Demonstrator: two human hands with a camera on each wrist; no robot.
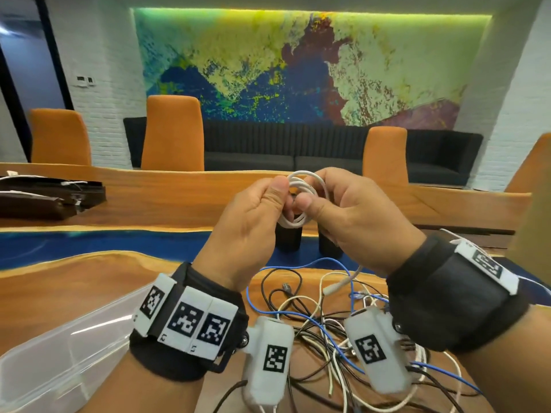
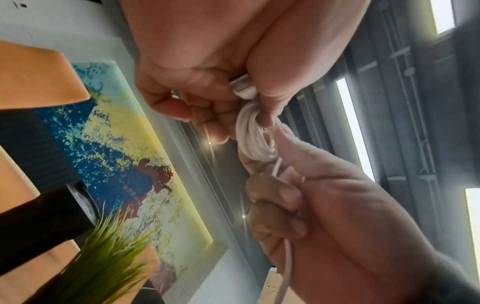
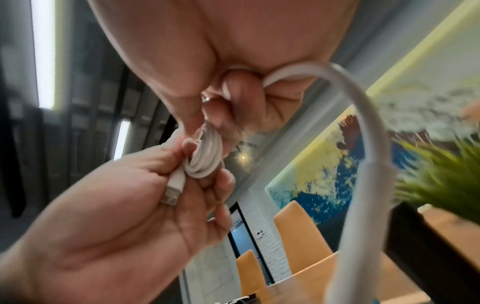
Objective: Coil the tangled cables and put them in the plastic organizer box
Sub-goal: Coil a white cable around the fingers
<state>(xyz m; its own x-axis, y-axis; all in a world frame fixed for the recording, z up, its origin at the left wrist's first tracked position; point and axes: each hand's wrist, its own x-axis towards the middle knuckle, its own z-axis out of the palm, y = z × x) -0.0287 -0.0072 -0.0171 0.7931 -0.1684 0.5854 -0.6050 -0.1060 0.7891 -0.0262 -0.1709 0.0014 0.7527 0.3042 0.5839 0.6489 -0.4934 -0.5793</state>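
Observation:
Both hands are raised above the table with a small white cable coil [image 1: 299, 198] between them. My left hand [image 1: 278, 198] pinches the coil's left side, and its USB plug [image 2: 241, 86] lies against the palm. My right hand [image 1: 313, 198] grips the right side, fingers curled round the loops [image 3: 205, 160]. The cable's loose tail [image 1: 346, 280] hangs from the right hand to its white end plug [image 1: 331, 289]. Below lies a tangle of black, white and blue cables [image 1: 322, 320]. The clear plastic organizer box [image 1: 59, 353] sits at the lower left.
Two black cylinders [image 1: 287, 236] stand on the table's blue strip just beyond my hands. Dark folders [image 1: 50, 198] lie at the far left. Orange chairs [image 1: 173, 132] line the far side. A green plant [image 3: 441, 185] is close to the right wrist.

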